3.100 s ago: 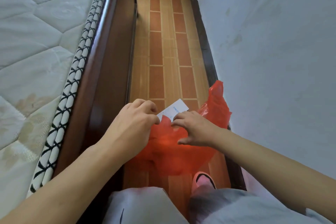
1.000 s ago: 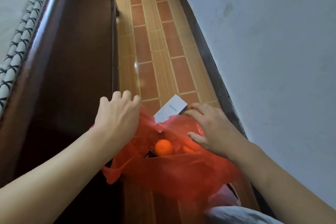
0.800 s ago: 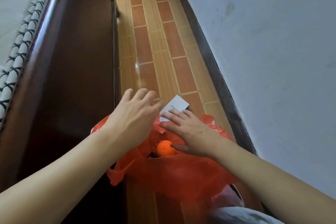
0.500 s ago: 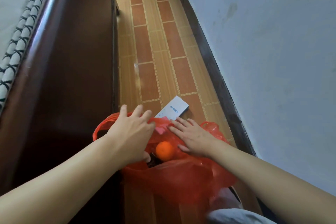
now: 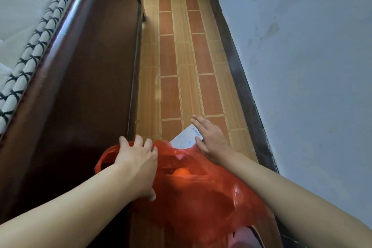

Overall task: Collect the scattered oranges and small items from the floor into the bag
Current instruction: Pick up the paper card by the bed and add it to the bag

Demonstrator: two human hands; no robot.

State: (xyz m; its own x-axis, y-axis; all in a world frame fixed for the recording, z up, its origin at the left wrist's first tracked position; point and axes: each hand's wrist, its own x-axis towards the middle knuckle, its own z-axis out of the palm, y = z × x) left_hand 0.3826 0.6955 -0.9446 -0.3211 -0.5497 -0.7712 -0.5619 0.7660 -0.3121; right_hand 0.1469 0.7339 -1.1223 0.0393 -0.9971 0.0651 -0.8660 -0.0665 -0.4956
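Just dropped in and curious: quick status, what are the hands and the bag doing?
Left hand grips bag rim. Right hand flat on white box, fingers straight. One orange visible in bag. Nothing blocking.

I see left hand (image 5: 136, 159) palm-down, fingers curled over something; right hand (image 5: 211, 139) flat, fingers straight, reaching further forward.
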